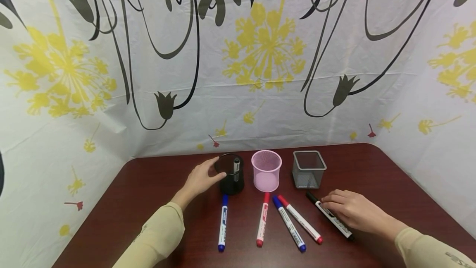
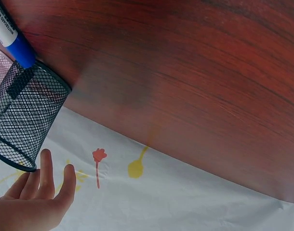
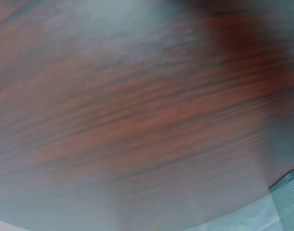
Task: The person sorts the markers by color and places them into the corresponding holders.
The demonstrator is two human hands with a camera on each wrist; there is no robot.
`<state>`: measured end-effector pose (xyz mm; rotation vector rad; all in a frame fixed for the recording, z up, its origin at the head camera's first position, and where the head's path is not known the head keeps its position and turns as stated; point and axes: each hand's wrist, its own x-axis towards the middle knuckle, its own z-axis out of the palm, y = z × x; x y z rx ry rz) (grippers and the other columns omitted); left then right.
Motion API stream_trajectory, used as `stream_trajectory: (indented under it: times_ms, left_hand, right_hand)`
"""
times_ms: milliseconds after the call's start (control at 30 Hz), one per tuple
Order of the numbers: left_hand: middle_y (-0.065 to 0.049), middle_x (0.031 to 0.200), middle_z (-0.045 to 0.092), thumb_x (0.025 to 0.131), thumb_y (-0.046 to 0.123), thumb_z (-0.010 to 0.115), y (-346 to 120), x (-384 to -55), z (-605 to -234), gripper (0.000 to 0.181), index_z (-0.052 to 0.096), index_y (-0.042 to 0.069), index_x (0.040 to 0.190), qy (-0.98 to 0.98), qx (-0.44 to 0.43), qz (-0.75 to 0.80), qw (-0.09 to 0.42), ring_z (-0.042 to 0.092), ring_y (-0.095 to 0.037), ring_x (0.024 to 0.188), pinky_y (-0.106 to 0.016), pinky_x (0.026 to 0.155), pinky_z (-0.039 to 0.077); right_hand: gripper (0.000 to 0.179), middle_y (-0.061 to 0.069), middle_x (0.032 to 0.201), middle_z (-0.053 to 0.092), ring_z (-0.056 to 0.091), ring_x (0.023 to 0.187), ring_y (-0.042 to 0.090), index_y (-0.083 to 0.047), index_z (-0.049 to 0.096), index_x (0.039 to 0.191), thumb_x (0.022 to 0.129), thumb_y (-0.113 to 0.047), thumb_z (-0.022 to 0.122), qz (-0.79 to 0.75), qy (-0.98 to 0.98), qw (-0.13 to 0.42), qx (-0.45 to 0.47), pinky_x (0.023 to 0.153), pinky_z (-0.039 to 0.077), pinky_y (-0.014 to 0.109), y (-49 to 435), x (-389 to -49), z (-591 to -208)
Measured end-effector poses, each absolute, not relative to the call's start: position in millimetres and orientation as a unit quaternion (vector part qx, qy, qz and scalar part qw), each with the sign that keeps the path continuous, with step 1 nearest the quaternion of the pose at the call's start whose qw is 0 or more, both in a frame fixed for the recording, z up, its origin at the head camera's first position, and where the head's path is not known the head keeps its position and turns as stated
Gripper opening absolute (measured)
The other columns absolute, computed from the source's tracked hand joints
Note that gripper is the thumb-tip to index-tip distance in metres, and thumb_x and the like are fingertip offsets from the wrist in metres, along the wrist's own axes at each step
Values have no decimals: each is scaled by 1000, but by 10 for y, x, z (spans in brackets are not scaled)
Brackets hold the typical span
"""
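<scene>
My left hand (image 1: pixel 201 178) holds the rim of a black mesh pen cup (image 1: pixel 231 183), thumb in front and fingers at its left side. A marker with a black end (image 1: pixel 236 163) stands upright inside that cup. The left wrist view shows the fingers (image 2: pixel 46 180) spread at one end of the cup (image 2: pixel 29 110), with a blue-ended marker (image 2: pixel 22 50) close by. On the right, my right hand (image 1: pixel 351 210) has its fingers curled over the middle of a black whiteboard marker (image 1: pixel 336 221) lying aslant on the table. The right wrist view is blurred and shows only tabletop and cloth.
A pink mesh cup (image 1: pixel 266 177) and a square grey mesh holder (image 1: pixel 308 175) stand right of the black cup. In front lie a blue marker (image 1: pixel 223 224), a red one (image 1: pixel 262 222), and a crossed-looking pair, blue (image 1: pixel 290 224) and red (image 1: pixel 302 220). Patterned cloth (image 1: pixel 238 127) hangs behind the table.
</scene>
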<state>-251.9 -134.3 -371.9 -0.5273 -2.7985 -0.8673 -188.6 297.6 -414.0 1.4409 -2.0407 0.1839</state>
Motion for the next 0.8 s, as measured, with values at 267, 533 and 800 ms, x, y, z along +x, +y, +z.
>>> stream_trajectory:
  times_ms: [267, 533, 800]
  left_hand:
    - [-9, 129, 44, 79, 45, 61, -1345, -2517, -3710, 66, 42, 10, 131, -937, -177, -289, 84, 43, -26, 113, -46, 91, 32]
    - [-8, 128, 45, 78, 46, 61, -1346, -2522, -3713, 66, 43, 11, 131, -938, -175, -287, 85, 46, -25, 110, -46, 90, 33]
    - [-8, 129, 44, 78, 46, 61, -1345, -2511, -3712, 66, 42, 12, 131, -938, -174, -287, 81, 43, -26, 114, -46, 91, 32]
  right_hand:
    - [43, -2, 101, 59, 53, 92, 14, -14, 66, 98, 96, -18, 24, -44, -782, 298, 547, 62, 42, 31, 3063, -1870, -4174]
    - [45, 0, 102, 58, 53, 91, 18, -13, 64, 99, 97, -15, 19, -85, -747, 316, 578, 60, 43, 32, 3124, -1889, -4220]
    - [46, 1, 102, 58, 53, 91, 18, -14, 64, 97, 98, -13, 17, -106, -732, 310, 598, 65, 44, 32, 3148, -1871, -4279]
